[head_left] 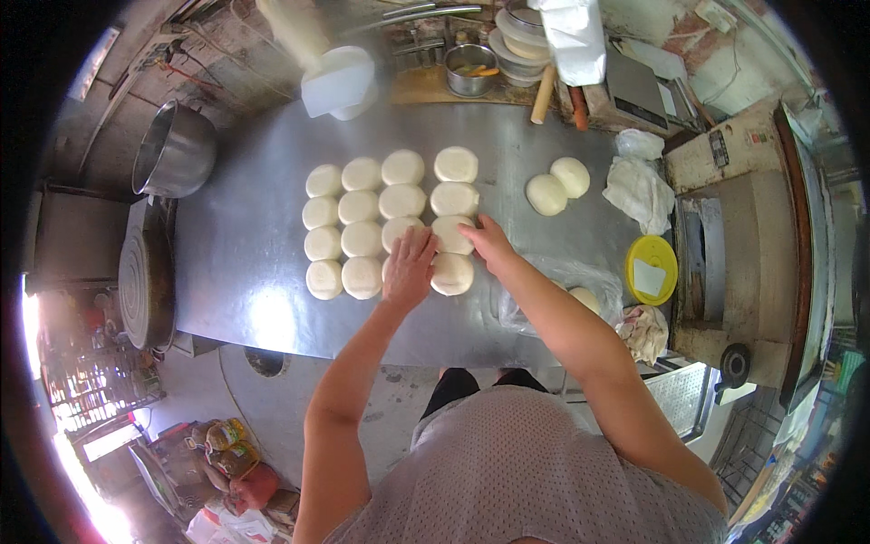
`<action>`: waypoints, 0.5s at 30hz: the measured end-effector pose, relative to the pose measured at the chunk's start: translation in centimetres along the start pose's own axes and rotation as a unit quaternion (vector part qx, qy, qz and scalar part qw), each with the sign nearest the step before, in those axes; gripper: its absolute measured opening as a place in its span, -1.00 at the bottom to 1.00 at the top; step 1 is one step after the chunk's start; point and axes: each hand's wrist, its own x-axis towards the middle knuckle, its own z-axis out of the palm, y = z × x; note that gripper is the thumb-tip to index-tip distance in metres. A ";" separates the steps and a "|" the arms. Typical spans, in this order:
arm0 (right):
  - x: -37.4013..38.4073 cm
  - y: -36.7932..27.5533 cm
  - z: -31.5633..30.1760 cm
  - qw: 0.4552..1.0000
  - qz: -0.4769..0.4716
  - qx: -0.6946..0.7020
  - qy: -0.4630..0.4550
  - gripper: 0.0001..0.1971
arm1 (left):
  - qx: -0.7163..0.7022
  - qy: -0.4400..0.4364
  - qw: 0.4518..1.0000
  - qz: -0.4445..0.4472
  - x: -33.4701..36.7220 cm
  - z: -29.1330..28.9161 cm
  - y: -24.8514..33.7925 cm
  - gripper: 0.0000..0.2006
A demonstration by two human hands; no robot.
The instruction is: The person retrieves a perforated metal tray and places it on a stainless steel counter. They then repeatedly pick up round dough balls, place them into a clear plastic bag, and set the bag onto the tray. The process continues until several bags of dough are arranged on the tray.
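Several round, flattened pale dough pieces (pixel 362 239) lie in rows on the metal worktable (pixel 236 227). My left hand (pixel 410 272) rests palm down with fingers stretched over pieces in the third column, its fingertips by the left edge of a dough piece (pixel 451 234) in the rightmost column. Against that piece's right edge lies my right hand (pixel 491 245), its thumb on the rim and its fingers apart from the thumb. The piece sits between both hands, still on the table. Just below it is another dough piece (pixel 452 275). My left hand partly hides the pieces beneath it.
Two dough balls (pixel 547 194) touch each other at the right. Near my right forearm lies clear plastic (pixel 535 304). A yellow lid (pixel 651 270) and white bags (pixel 638 192) line the right edge. A steel pot (pixel 175 150) stands far left; a blurred white container (pixel 339 83) is at the back.
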 end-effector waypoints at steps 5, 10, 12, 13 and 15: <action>-0.2 -1.4 1.4 0.999 0.019 0.033 -0.001 -0.41 | -0.035 -0.012 0.999 -0.031 -1.1 0.4 0.2 -0.41; -0.4 -0.3 -0.3 0.996 -0.048 -0.014 0.080 -0.33 | -0.070 -0.023 0.997 -0.020 -1.2 -0.5 1.2 -0.33; -0.8 0.0 0.2 0.991 -0.059 -0.077 0.093 -0.27 | -0.060 -0.072 0.996 0.007 -2.3 -0.3 2.2 -0.10; -1.8 -1.0 1.5 0.990 -0.059 -0.077 0.103 -0.29 | -0.074 -0.099 0.992 0.010 -2.8 -0.1 2.6 -0.05; -2.6 -1.7 2.7 0.988 -0.067 -0.094 0.100 -0.34 | -0.056 -0.135 0.989 0.016 -3.1 0.4 3.0 0.11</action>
